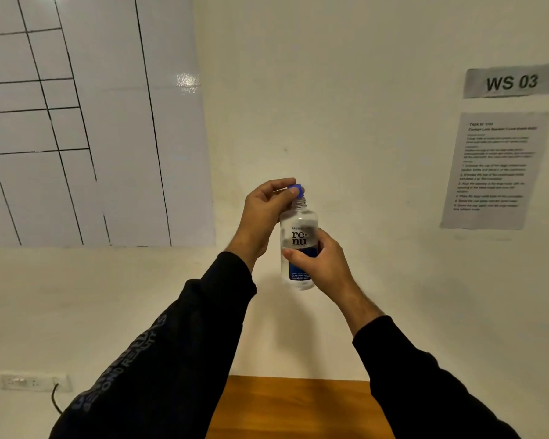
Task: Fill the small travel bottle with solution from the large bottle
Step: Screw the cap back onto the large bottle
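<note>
I hold the large clear solution bottle [298, 226] upright in the air in front of the wall; it has a blue and white "renu" label. My right hand [317, 261] grips its lower body from the right. My left hand [267, 207] pinches the blue cap [297, 189] at the top, and the bottle's threaded neck shows just under the cap. The small travel bottle is not in view.
A wooden tabletop [298, 410] lies low between my arms. On the wall hang a "WS 03" sign [512, 81] and a printed instruction sheet [495, 169] at right, a glossy lined white board [86, 122] at left, and a socket with a cable [34, 382] at lower left.
</note>
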